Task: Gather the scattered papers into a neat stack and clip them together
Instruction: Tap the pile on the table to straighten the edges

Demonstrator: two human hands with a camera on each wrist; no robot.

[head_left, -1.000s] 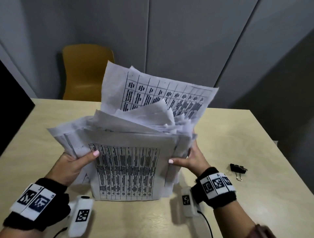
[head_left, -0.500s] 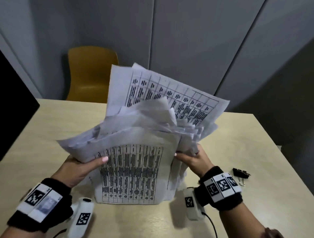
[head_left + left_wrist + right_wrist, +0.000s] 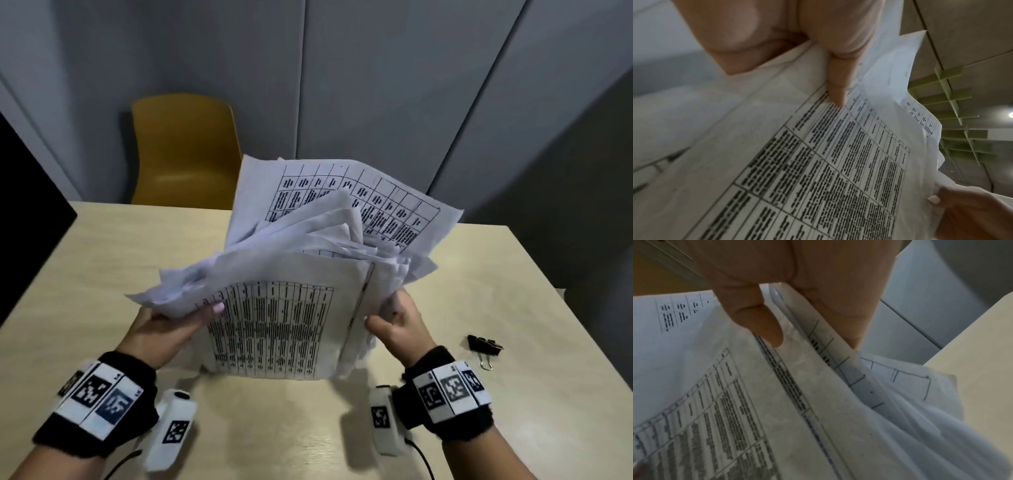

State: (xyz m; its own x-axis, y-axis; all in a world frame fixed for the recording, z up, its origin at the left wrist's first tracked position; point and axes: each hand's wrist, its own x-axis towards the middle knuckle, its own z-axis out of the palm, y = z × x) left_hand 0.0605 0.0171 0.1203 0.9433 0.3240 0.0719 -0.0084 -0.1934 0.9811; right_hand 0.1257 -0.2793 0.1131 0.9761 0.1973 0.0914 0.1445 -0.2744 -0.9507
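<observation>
An untidy bundle of printed papers [image 3: 274,318] stands on its lower edge on the beige table [image 3: 102,260], with sheets fanning out at the top. My left hand [image 3: 171,325] grips the bundle's left side, thumb on the front sheet [image 3: 818,162]. My right hand [image 3: 394,322] grips the right side, thumb in front and fingers behind the sheets [image 3: 777,402]. A black binder clip [image 3: 484,344] lies on the table to the right of my right wrist, untouched.
A yellow chair [image 3: 185,150] stands behind the table's far edge against grey wall panels. A dark panel [image 3: 27,205] borders the table on the left. The table's right edge runs close to the clip.
The bundle has tilted and shifted slightly right, with its top sheets fanning further back. My right thumb has come off the front sheet to the bundle's right edge.
</observation>
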